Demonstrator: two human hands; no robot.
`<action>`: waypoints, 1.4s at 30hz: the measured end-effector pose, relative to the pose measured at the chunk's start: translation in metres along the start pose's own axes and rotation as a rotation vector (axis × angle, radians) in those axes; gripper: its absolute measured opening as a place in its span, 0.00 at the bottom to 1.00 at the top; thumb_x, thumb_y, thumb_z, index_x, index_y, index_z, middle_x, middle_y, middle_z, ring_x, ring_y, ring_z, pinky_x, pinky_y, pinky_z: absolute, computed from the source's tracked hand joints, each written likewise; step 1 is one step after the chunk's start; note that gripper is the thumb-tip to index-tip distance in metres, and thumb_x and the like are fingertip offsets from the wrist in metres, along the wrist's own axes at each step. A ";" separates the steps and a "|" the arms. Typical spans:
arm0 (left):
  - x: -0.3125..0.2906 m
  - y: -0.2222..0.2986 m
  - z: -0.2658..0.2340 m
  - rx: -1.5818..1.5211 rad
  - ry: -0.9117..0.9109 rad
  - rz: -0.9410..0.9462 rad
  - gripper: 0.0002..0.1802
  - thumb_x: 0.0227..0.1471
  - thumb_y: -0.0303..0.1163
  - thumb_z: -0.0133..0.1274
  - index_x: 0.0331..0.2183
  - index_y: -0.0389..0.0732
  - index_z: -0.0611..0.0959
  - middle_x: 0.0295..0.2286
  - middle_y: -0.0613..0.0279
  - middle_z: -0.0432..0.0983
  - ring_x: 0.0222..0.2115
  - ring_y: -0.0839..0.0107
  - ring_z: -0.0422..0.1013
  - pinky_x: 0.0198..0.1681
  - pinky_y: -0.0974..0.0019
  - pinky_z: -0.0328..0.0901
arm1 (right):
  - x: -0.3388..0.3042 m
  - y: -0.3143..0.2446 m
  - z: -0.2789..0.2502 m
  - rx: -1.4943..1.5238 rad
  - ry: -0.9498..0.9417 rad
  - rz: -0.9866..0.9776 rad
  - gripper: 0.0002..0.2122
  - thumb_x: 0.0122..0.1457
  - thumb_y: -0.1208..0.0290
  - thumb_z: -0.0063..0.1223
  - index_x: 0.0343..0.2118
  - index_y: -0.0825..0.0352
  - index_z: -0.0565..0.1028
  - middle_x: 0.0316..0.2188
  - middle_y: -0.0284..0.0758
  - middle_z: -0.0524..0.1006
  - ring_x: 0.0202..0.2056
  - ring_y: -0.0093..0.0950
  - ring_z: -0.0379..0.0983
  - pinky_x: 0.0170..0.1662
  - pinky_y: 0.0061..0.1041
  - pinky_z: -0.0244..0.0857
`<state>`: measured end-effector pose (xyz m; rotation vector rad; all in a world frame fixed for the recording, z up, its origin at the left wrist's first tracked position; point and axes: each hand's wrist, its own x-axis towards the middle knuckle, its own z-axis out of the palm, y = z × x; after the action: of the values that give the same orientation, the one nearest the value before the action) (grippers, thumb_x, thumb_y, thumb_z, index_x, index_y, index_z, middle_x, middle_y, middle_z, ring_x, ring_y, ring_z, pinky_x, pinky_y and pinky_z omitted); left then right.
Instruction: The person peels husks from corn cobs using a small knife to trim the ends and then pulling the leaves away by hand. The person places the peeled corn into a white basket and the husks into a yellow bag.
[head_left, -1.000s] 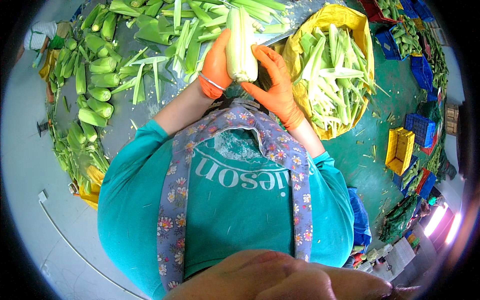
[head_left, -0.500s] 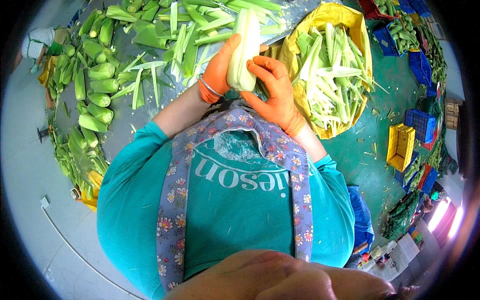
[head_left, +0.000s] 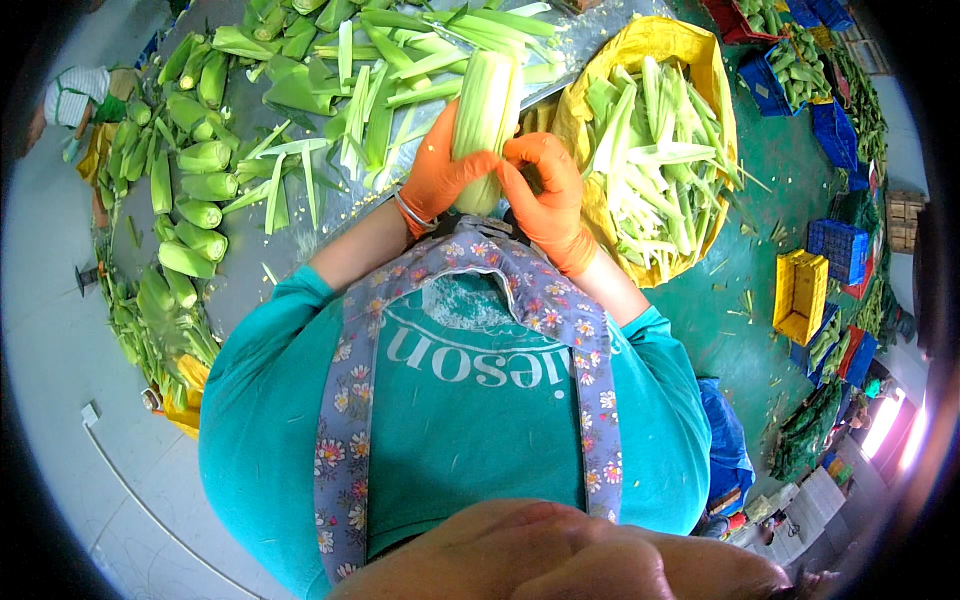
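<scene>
A pale green ear of corn (head_left: 488, 95), partly in its husk, stands slightly tilted in front of my chest. My left hand (head_left: 440, 165), in an orange glove, is wrapped round its lower left side with the thumb across the front. At the lower right edge of the ear, my right hand (head_left: 548, 190), also gloved in orange, has its fingers curled and its thumb and fingertips against the husk. Just beyond lie loose strips of green husk (head_left: 375, 130) on the grey table (head_left: 345, 205).
Several ears in husk (head_left: 205, 187) lie in rows to the left. On the right stands a yellow sack (head_left: 722, 75) filled with stripped husks (head_left: 665, 155). Farther right, a yellow crate (head_left: 800, 295) and a blue crate (head_left: 838, 250) sit on the green floor (head_left: 745, 250). Another person (head_left: 75, 95) is at the far left.
The ear has come down a little, nearer my chest, and shows a greener side. My left thumb now crosses its front. My right hand has moved slightly down, its fingers more curled.
</scene>
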<state>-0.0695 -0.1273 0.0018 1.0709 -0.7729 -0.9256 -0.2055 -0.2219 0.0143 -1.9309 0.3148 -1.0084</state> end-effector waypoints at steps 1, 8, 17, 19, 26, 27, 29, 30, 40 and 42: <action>-0.003 0.003 -0.002 0.011 0.014 -0.066 0.51 0.41 0.43 0.70 0.60 0.36 0.62 0.51 0.59 0.69 0.51 0.70 0.66 0.55 0.66 0.62 | 0.001 0.000 -0.005 0.084 -0.072 0.084 0.08 0.52 0.79 0.59 0.35 0.67 0.74 0.28 0.36 0.74 0.31 0.32 0.73 0.36 0.28 0.67; -0.006 0.010 -0.018 0.578 -0.020 0.080 0.60 0.34 0.44 0.74 0.62 0.36 0.59 0.55 0.53 0.67 0.55 0.67 0.65 0.56 0.64 0.61 | -0.007 -0.005 0.003 0.608 0.004 0.560 0.08 0.58 0.75 0.57 0.39 0.68 0.75 0.31 0.29 0.76 0.35 0.20 0.72 0.39 0.23 0.68; -0.004 0.017 -0.013 0.563 0.051 0.084 0.52 0.40 0.40 0.70 0.61 0.35 0.61 0.54 0.49 0.68 0.54 0.62 0.67 0.55 0.62 0.62 | -0.004 0.012 0.011 0.342 0.011 0.614 0.09 0.60 0.72 0.57 0.41 0.70 0.76 0.31 0.29 0.78 0.33 0.16 0.72 0.38 0.19 0.67; -0.006 0.012 -0.018 0.713 0.100 0.094 0.51 0.41 0.40 0.69 0.61 0.35 0.62 0.54 0.51 0.68 0.54 0.64 0.67 0.55 0.63 0.61 | 0.000 0.014 0.012 0.193 -0.020 0.596 0.09 0.61 0.72 0.54 0.41 0.71 0.76 0.31 0.28 0.77 0.33 0.15 0.71 0.37 0.18 0.66; -0.005 0.011 -0.023 0.543 0.105 0.013 0.46 0.43 0.38 0.67 0.60 0.34 0.64 0.51 0.53 0.70 0.50 0.66 0.69 0.54 0.64 0.63 | 0.005 0.015 0.017 0.517 -0.002 0.673 0.09 0.62 0.73 0.54 0.42 0.71 0.75 0.31 0.27 0.76 0.32 0.16 0.69 0.37 0.15 0.64; -0.004 0.011 -0.023 0.437 0.097 -0.066 0.43 0.45 0.37 0.65 0.58 0.35 0.65 0.49 0.55 0.71 0.49 0.68 0.69 0.52 0.65 0.64 | 0.008 0.012 0.018 0.585 0.006 0.696 0.08 0.61 0.73 0.54 0.41 0.70 0.75 0.31 0.28 0.76 0.32 0.16 0.70 0.37 0.16 0.65; -0.005 0.011 -0.024 0.331 0.089 -0.145 0.40 0.46 0.37 0.64 0.57 0.35 0.67 0.48 0.58 0.72 0.47 0.70 0.70 0.51 0.65 0.65 | 0.008 0.011 0.020 0.653 0.014 0.719 0.08 0.60 0.73 0.55 0.40 0.69 0.75 0.31 0.28 0.77 0.32 0.17 0.71 0.38 0.17 0.66; -0.006 0.011 -0.025 0.219 0.081 -0.192 0.37 0.47 0.36 0.63 0.56 0.35 0.68 0.46 0.60 0.73 0.46 0.72 0.70 0.50 0.66 0.65 | 0.007 0.013 0.021 0.555 -0.016 0.673 0.08 0.59 0.72 0.56 0.39 0.69 0.75 0.31 0.28 0.76 0.33 0.17 0.71 0.38 0.18 0.66; -0.012 -0.003 -0.029 -0.093 0.060 -0.301 0.30 0.50 0.35 0.58 0.54 0.37 0.70 0.44 0.61 0.73 0.42 0.73 0.71 0.46 0.67 0.68 | 0.011 0.012 0.010 0.571 -0.187 0.861 0.07 0.53 0.74 0.61 0.35 0.68 0.77 0.29 0.28 0.77 0.33 0.19 0.72 0.40 0.19 0.65; -0.013 0.007 -0.025 -0.177 0.054 -0.342 0.29 0.52 0.36 0.56 0.54 0.37 0.70 0.44 0.61 0.73 0.42 0.72 0.71 0.46 0.67 0.68 | 0.011 0.016 0.004 0.718 -0.168 0.895 0.06 0.53 0.74 0.60 0.34 0.67 0.78 0.29 0.29 0.77 0.33 0.20 0.72 0.41 0.19 0.65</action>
<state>-0.0507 -0.1050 -0.0004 1.0841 -0.4590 -1.2250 -0.1928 -0.2348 0.0056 -1.0174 0.5584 -0.2791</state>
